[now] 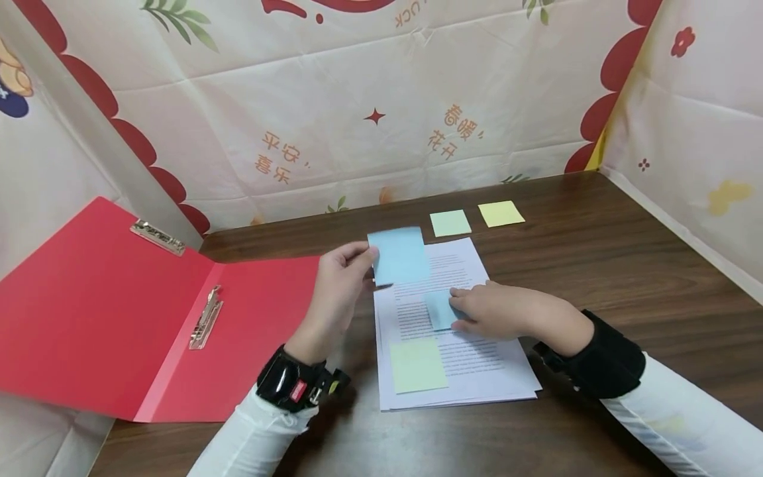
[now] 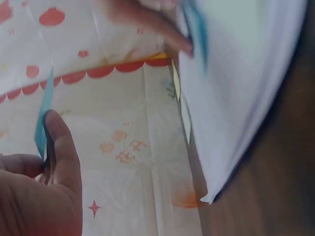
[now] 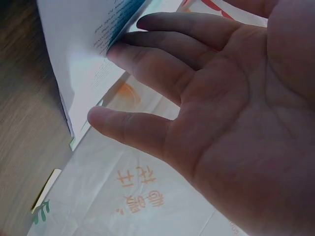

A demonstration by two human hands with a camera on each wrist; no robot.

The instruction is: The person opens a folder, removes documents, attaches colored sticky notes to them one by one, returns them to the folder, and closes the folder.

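My left hand (image 1: pixel 336 291) pinches a blue sticky note pad (image 1: pixel 399 255) by its left side, raised over the top of a stack of printed papers (image 1: pixel 465 265). In the left wrist view the pad (image 2: pixel 44 115) is seen nearly edge-on between thumb and fingers. My right hand (image 1: pixel 501 308) presses a smaller-looking blue sticky note (image 1: pixel 438 310) onto the middle of the top page with its fingertips. Its fingers (image 3: pixel 142 66) look fairly straight and spread in the right wrist view. A pale green sticky note (image 1: pixel 418 366) lies on the page's lower left.
An open red folder (image 1: pixel 262 318) with metal clips (image 1: pixel 205 321) lies on the left. Behind the papers, light green sticky notes (image 1: pixel 450 223) and yellow sticky notes (image 1: pixel 501 213) lie on the dark wooden table (image 1: pixel 644 265). A printed cloth (image 1: pixel 357 132) hangs around the back and sides.
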